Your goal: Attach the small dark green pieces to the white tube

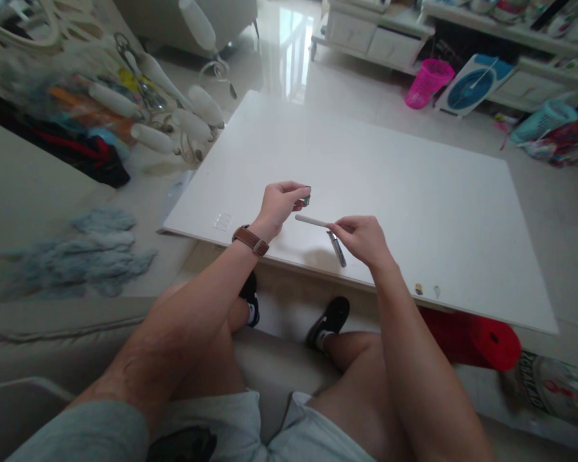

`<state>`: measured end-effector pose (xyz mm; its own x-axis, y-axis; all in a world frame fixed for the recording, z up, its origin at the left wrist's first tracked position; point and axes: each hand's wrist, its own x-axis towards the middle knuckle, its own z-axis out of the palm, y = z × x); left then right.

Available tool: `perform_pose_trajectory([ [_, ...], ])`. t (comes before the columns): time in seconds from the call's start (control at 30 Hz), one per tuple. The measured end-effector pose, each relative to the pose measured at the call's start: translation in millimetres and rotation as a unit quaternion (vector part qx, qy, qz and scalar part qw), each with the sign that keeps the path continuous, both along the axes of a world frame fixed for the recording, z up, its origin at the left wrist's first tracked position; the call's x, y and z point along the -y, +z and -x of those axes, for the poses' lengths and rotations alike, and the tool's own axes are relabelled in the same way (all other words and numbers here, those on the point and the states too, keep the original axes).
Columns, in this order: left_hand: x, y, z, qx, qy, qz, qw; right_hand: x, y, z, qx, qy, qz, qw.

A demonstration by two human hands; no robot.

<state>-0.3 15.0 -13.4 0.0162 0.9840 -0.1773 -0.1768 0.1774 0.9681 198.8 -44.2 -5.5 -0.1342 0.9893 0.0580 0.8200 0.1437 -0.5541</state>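
Observation:
My left hand (pixel 282 202), with a brown watch strap on the wrist, hovers over the white table (pixel 414 192) and pinches a small dark part (pixel 306 201) between thumb and fingertips. My right hand (pixel 361 239) is closed on one end of a thin white stick (pixel 311 221) that points left toward the left hand. A silver pen-like piece (pixel 336 248) lies on the table just under the right hand.
Two tiny objects (pixel 426 290) sit near the table's front edge. A red roll (pixel 481 337) lies under the table at right. A white chandelier (pixel 164 109) and blue cloth (pixel 77 256) lie on the floor at left. Pink basket (pixel 428 82) and fan (pixel 472 86) stand far back.

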Motion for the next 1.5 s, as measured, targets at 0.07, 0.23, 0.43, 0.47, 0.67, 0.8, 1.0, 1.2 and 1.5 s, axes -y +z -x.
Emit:
perform_pose_trajectory([
  [0.07,-0.4,-0.5,1.0,-0.004,0.001,-0.005,1.000,0.7,1.2,-0.6,-0.016,-0.004,-0.021,1.000],
  [0.23,-0.7,-4.7,2.5,0.024,-0.017,0.015,0.999,-0.1,-0.7,-4.8,-0.035,-0.037,-0.058,0.997],
  [0.43,-1.6,-6.4,-0.7,0.045,-0.037,0.019,0.998,-1.7,-3.7,-3.8,-0.007,-0.054,-0.052,0.997],
  [0.47,-1.7,-5.6,-1.0,0.052,-0.038,0.021,0.998,-2.0,-4.0,-3.4,-0.009,-0.056,-0.051,0.997],
  [0.67,-0.9,-2.9,-1.5,0.084,-0.044,0.029,0.995,-2.8,-5.8,-3.1,-0.045,-0.071,-0.040,0.996],
  [0.8,-0.2,-6.4,-2.2,0.065,-0.058,0.012,0.996,-3.4,-5.8,-3.2,-0.050,-0.086,-0.036,0.994],
  [1.0,1.7,-6.6,-3.2,0.048,-0.063,0.009,0.997,-4.1,-2.1,-0.8,-0.062,-0.161,-0.101,0.980],
  [1.2,3.0,-4.6,-3.0,0.062,-0.044,0.015,0.997,-2.5,-0.6,-0.2,-0.050,-0.108,-0.068,0.991],
  [1.5,6.0,0.4,-3.5,0.071,-0.047,0.018,0.996,-3.7,-2.7,-0.6,-0.041,-0.124,-0.065,0.989],
])
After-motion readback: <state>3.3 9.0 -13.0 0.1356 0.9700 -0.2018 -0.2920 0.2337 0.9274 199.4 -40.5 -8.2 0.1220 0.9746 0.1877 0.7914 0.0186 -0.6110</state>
